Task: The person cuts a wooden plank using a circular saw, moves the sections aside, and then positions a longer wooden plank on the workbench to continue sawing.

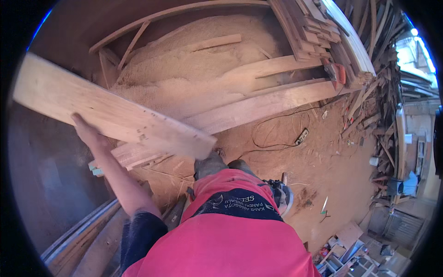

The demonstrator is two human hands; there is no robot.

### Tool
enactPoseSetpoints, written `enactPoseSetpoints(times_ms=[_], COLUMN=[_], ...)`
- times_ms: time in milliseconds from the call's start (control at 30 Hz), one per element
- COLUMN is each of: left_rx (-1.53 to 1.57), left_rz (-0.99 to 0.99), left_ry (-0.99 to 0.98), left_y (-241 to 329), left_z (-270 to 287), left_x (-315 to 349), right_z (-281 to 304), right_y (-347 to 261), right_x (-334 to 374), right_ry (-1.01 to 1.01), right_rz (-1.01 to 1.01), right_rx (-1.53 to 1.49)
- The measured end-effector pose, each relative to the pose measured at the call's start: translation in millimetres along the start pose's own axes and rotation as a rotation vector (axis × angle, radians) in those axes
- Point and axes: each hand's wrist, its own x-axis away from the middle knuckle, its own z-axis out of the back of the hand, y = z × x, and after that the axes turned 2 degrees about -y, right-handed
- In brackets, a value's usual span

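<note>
The left hand (87, 132) grasps a plank (110, 111) (right hand unseen; cannot tell its state), blocking part of a long board (272, 105). To the right lies a power strip (302, 136).

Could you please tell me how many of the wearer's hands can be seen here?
1 can be made out: the left hand, at the lower edge of the wide plank, left of centre. The right hand cannot be seen; it may be hidden behind the body.

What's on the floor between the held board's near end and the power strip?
In the head view, a dark cable loops over the brown floor between the wooden board and the power strip.
</note>
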Motion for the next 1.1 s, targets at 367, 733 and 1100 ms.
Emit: enactPoseSetpoints(times_ms=[367, 733, 1100], left_rx=[-0.967, -1.109, -1.703], left_rz=[-0.070, -0.031, -0.330], left_ry=[-0.945, -1.349, -1.557], left_y=[-125, -355, -296], left_z=[-117, -135, -133], left_x=[72, 144, 229], right_z=[-42, -48, -1], right_y=[-26, -43, -42], right_x=[24, 17, -51], right_ry=[-0.136, 0.115, 0.122], right_rz=[0.073, -0.478, -0.412], right_rx=[0.395, 0.514, 0.603])
